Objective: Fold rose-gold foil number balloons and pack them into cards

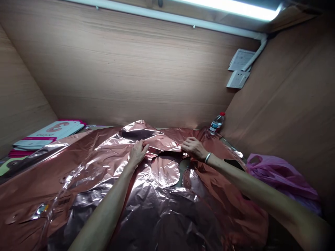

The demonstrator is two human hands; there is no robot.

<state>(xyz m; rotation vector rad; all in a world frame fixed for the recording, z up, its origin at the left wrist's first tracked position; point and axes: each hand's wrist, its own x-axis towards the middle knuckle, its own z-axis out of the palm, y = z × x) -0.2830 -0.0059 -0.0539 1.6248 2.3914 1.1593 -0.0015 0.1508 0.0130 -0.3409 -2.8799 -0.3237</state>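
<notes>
A big heap of shiny rose-gold foil balloon film (86, 164) covers the work surface in front of me. My left hand (138, 152) reaches forward and pinches a raised fold of this foil near the middle. My right hand (193, 148), with a bracelet on the wrist, grips the same foil piece a little to the right, fingers curled on its edge. Between the hands the foil fold is stretched flat. A rounded foil flap (164, 172) lies just below them.
A stack of white and pink printed cards (48, 134) lies at the far left. A plastic water bottle (217, 123) with a red cap stands at the back right. A purple plastic bag (282, 179) sits at the right. Wooden walls enclose the bench; wall sockets (238, 79) hang upper right.
</notes>
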